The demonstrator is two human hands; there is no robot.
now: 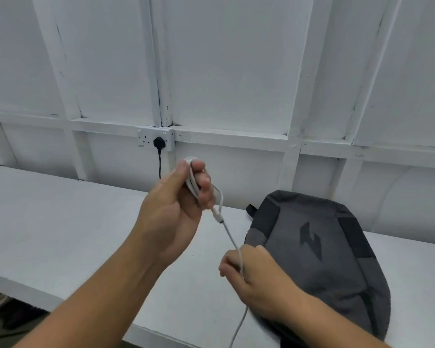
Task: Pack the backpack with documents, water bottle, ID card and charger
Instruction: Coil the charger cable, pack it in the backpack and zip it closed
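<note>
My left hand (171, 209) grips the cable (230, 237) coil; right hand (251, 275) pinches its tail. Slack could unravel the coil.

Bench (60, 222) bare left; backpack (324, 259) blocks right.

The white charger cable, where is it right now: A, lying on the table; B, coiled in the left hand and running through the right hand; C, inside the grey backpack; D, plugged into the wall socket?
B: the white charger cable is looped in the left hand and runs through the right hand.
</note>
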